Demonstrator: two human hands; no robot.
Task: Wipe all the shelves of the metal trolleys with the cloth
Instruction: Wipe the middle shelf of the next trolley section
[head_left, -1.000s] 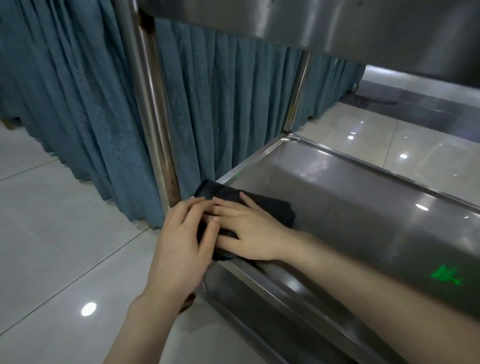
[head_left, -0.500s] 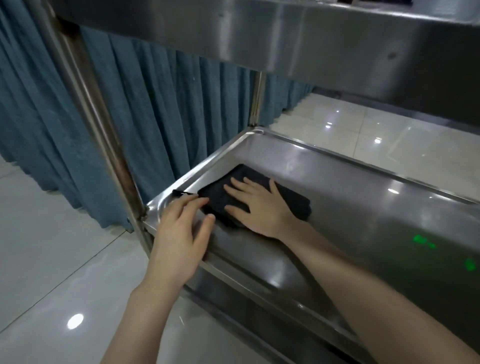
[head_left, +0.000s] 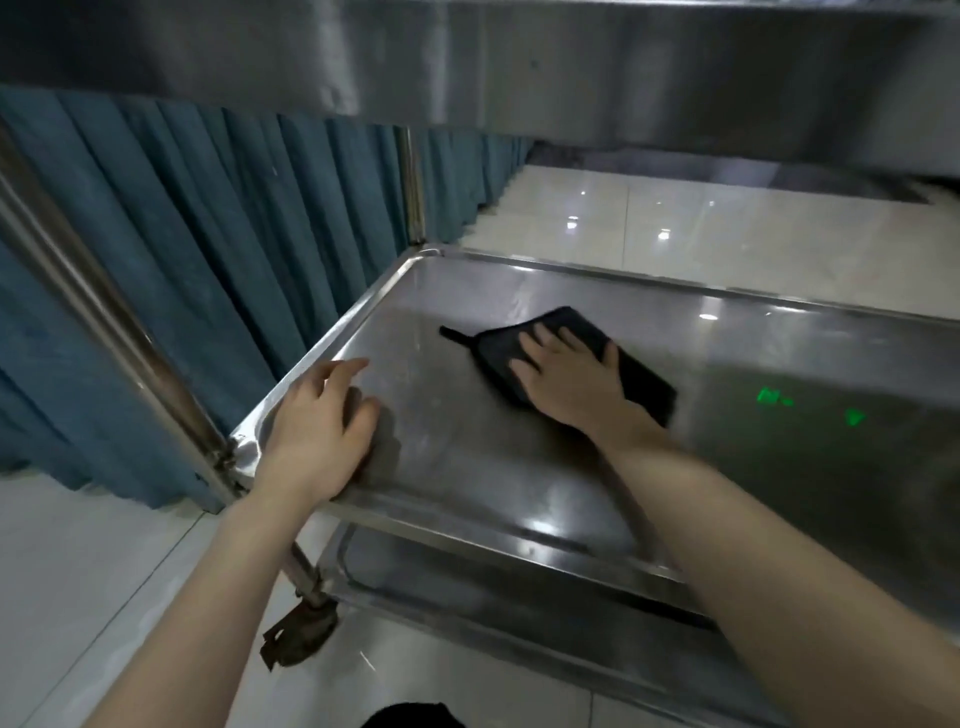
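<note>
My right hand presses flat, fingers straight, on the dark cloth mid-shelf; my left hand rests open at the near-left corner of the shelf, well apart. The cloth's long axis runs far-left to near-right, loop tail pointing left, so I'd sweep rightward

There is a single view, from a wide-angle camera worn on the person's head. It sits low and close at the near left corner post, beneath the upper shelf, whose underside fills the top of the frame. It faces forward and down across the middle shelf. Both forearms enter from the bottom edge, and the left hand and right hand lie near mid-frame. A teal curtain runs down the left side, and tiled floor shows beyond the far rim.
</note>
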